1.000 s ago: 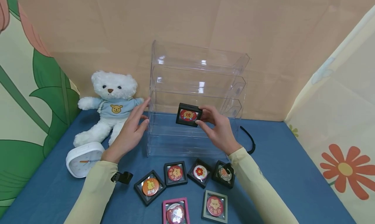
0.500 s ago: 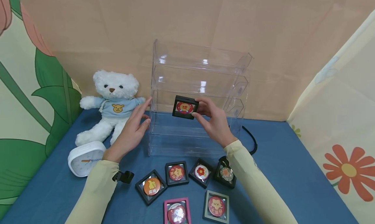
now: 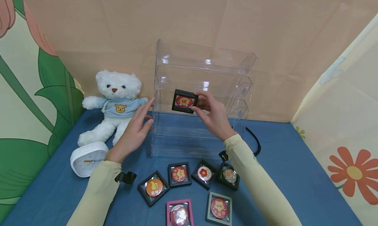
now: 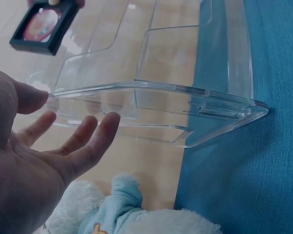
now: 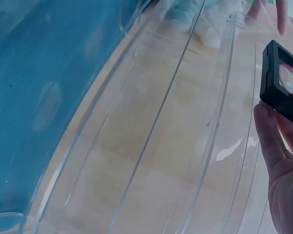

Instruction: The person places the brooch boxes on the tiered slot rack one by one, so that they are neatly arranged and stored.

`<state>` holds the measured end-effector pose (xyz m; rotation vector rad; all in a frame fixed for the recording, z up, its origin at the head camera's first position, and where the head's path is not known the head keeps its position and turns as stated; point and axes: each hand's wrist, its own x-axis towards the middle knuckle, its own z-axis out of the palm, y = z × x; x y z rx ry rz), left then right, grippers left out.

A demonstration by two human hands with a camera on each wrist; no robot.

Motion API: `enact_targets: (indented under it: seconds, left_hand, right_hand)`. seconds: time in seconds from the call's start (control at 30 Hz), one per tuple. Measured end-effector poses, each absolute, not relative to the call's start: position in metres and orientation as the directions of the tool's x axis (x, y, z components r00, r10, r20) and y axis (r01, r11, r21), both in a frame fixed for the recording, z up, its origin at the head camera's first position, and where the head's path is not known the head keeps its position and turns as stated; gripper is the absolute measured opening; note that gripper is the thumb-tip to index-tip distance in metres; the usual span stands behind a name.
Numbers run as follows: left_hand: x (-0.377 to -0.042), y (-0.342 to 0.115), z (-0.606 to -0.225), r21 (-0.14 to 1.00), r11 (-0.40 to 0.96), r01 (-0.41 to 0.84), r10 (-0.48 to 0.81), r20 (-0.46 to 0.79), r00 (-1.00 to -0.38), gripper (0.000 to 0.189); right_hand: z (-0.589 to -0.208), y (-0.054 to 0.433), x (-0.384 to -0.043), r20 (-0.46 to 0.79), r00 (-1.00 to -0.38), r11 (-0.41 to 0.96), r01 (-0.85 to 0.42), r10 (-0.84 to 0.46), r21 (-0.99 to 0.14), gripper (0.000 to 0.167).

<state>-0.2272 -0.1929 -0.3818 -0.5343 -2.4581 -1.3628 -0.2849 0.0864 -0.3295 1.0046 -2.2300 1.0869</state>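
Observation:
My right hand (image 3: 215, 116) pinches a small black display frame (image 3: 185, 101) by its right edge, thumb in front. A round red badge with a yellow character shows inside it. The frame is held upright, slightly tilted, in front of the middle tiers of a clear acrylic tiered rack (image 3: 189, 155). At the rack's left side, my left hand (image 3: 133, 132) has its fingers loosely extended. In the left wrist view, the thumb and fingertips (image 4: 110, 122) lie right at the edge of the clear side panel (image 4: 185, 90). The right wrist view shows the held frame (image 5: 269, 80) from its side.
Several framed badges lie on the blue cloth in front, including an orange one (image 3: 154, 188), a pink-framed one (image 3: 178, 214) and a grey-framed one (image 3: 219, 208). A white teddy bear (image 3: 118, 85) and a white clock (image 3: 88, 158) are at left. A black cord (image 3: 257, 142) lies right of the rack.
My right hand has raised the black frame and moved it slightly left, toward a higher tier. The left hand stays at the rack's side. The head view has shifted slightly.

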Motion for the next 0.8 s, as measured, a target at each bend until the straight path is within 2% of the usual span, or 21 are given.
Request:
enact_targets:
  seconds: [0.8]
  left_hand:
    - [-0.227,-0.193,-0.381,0.743,0.471,0.475,0.191,0.440,-0.877,0.072]
  right_hand:
    - [-0.319,0.066,-0.300,0.613,-0.669,0.465,-0.738,-0.419,-0.488,0.046]
